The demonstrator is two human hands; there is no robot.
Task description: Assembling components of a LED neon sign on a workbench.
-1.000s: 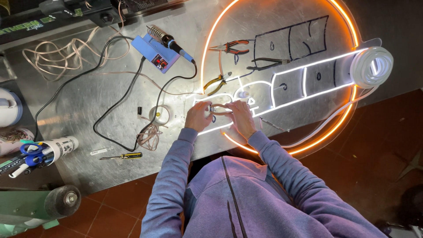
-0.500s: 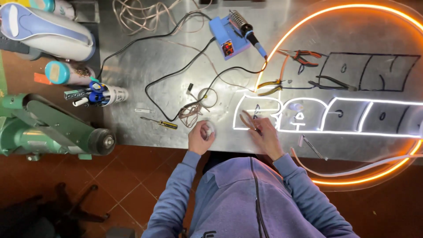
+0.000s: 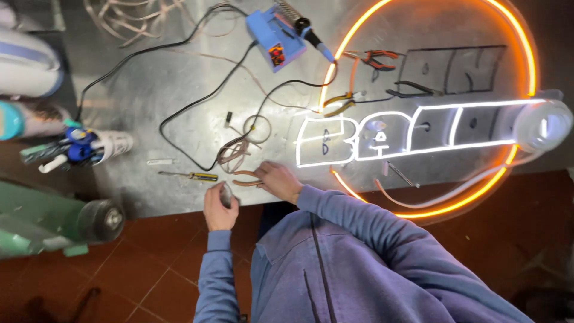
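A yellow-handled screwdriver (image 3: 192,176) and loose wires (image 3: 236,149) lie just beside your hands, with the lit sign (image 3: 412,128) to the right. Your left hand (image 3: 219,209) is closed around a small grey object (image 3: 226,194) at the table edge; your right hand (image 3: 278,180) touches red-handled pliers (image 3: 246,177), fingers curled.

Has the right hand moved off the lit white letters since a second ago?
Yes. The right hand has left the lit white letters and now rests beside the brown wire bundle, nearer the yellow-handled screwdriver.
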